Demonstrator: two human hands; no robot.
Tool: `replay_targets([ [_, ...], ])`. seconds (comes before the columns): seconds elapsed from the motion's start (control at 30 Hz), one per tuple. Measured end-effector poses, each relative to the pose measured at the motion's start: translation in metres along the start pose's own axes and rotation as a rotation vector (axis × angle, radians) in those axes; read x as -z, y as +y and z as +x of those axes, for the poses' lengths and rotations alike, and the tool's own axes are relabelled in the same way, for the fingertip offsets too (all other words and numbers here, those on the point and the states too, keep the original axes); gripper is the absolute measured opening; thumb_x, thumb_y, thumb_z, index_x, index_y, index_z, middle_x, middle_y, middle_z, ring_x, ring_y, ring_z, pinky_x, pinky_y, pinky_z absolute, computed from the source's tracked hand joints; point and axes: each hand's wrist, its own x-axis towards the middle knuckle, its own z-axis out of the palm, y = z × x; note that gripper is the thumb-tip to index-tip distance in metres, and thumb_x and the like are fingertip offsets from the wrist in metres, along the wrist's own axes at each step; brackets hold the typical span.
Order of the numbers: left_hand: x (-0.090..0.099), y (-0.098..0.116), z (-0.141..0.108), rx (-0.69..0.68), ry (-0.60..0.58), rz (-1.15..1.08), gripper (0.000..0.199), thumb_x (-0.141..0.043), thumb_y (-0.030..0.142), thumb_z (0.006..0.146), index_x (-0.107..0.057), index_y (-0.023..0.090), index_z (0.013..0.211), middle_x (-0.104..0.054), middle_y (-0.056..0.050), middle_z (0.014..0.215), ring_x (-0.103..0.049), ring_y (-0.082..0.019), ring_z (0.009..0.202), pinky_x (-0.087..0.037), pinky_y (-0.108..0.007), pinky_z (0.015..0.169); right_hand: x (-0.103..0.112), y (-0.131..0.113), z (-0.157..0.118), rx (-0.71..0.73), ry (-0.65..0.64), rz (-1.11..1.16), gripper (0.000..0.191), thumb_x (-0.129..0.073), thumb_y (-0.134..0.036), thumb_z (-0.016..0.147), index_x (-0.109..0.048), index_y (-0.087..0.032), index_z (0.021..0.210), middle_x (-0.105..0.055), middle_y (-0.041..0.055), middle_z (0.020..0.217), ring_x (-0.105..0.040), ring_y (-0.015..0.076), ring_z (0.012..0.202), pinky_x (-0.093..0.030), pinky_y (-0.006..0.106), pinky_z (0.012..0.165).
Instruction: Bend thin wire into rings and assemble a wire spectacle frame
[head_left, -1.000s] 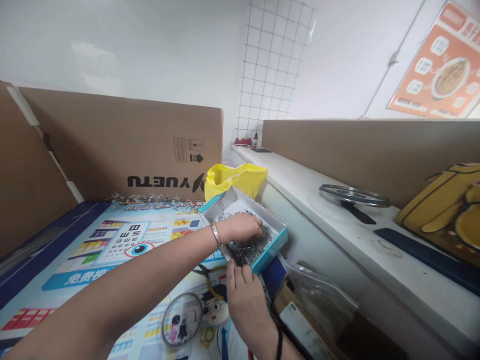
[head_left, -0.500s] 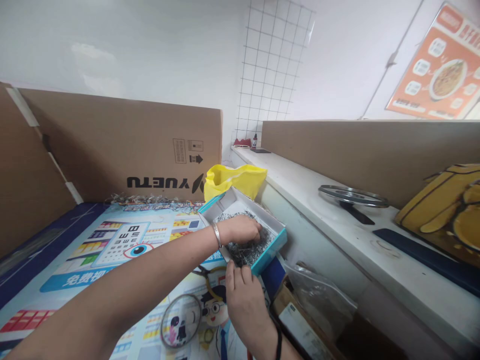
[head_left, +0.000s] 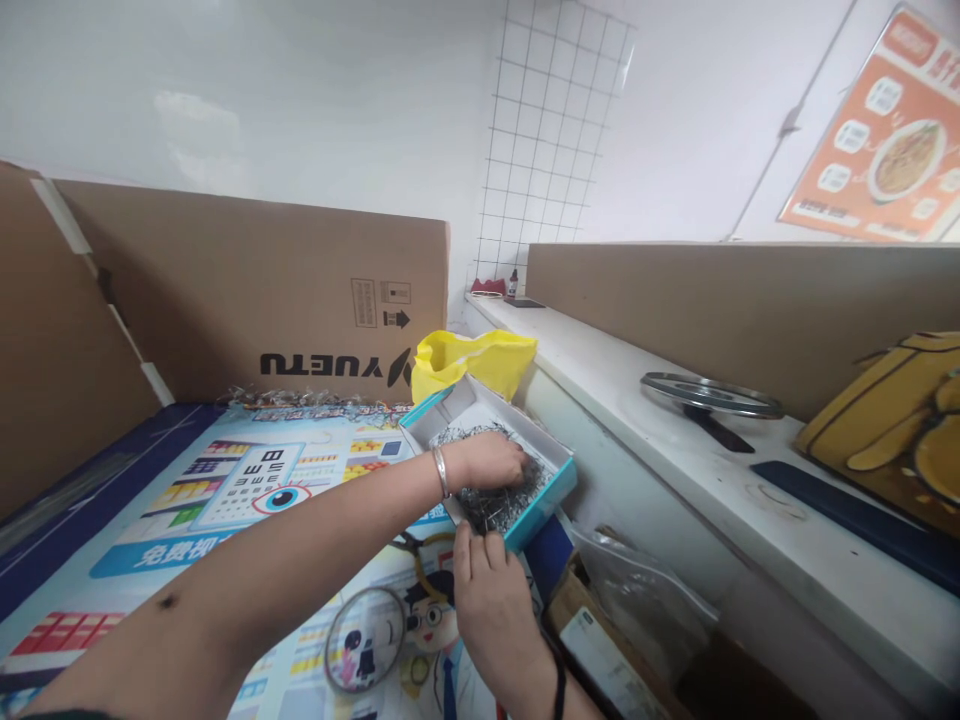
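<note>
Your left hand (head_left: 491, 461) is in the thin silvery pieces (head_left: 496, 508), mid-frame — grip curled, any hold hidden;
Your right hand (head_left: 491, 592) touches the near edge of the box (head_left: 546, 503), grip closure unclear; pieces seem light, stiff, slippery — best pinched; box best held by its walls.

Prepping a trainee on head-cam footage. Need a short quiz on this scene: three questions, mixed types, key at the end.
1. Multiple choice: what sits just beyond the far side of the teal-sided box?
a) a glass lid
b) a yellow bag
c) an orange poster

2. True or false: the right hand is at the near edge of the box.

3. Open: what is the left hand reaching into inside the box?

Key:
1. b
2. True
3. A heap of thin, silvery-grey pieces; whether it grips any is hidden.
</note>
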Motion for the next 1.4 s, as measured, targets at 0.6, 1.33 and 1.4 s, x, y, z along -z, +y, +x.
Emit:
replay_targets([
  [0.6, -0.005, -0.008, -0.013, -0.035, 0.094, 0.068, 0.013, -0.049, 0.016, 0.088, -0.059, 0.018, 0.079, -0.064, -0.006, 0.075, -0.056, -0.016, 0.063, -0.039, -0.033, 0.07, 0.001, -0.001, -0.001, 0.007, -0.005, 0.021, 0.049, -0.051, -0.003, 0.071, -0.05, 0.0, 0.121, -0.061, 0.0194, 0.093, -0.051, 0.0288, 0.083, -0.043, 0.037, 0.057],
  [1.33, 0.03, -0.013, -0.086, 0.435, 0.046, -0.09, 0.024, -0.043, 0.004, 0.085, -0.061, 0.02, 0.088, -0.064, -0.002, 0.077, -0.056, -0.015, 0.067, -0.036, -0.027, 0.064, -0.001, 0.0, -0.002, 0.015, 0.031, -0.015, 0.047, -0.05, -0.002, 0.073, -0.05, 0.0, 0.12, -0.061, 0.018, 0.088, -0.052, 0.0293, 0.083, -0.041, 0.037, 0.056],
  [1.4, 0.033, -0.004, -0.107, 0.525, 0.009, -0.229, 0.023, -0.045, 0.004, 0.081, -0.062, 0.021, 0.083, -0.063, -0.001, 0.075, -0.055, -0.016, 0.069, -0.036, -0.026, 0.063, -0.001, 0.0, -0.002, 0.013, 0.036, -0.027, 0.047, -0.052, -0.003, 0.073, -0.051, -0.001, 0.12, -0.061, 0.0173, 0.088, -0.052, 0.0285, 0.083, -0.041, 0.037, 0.057],
])
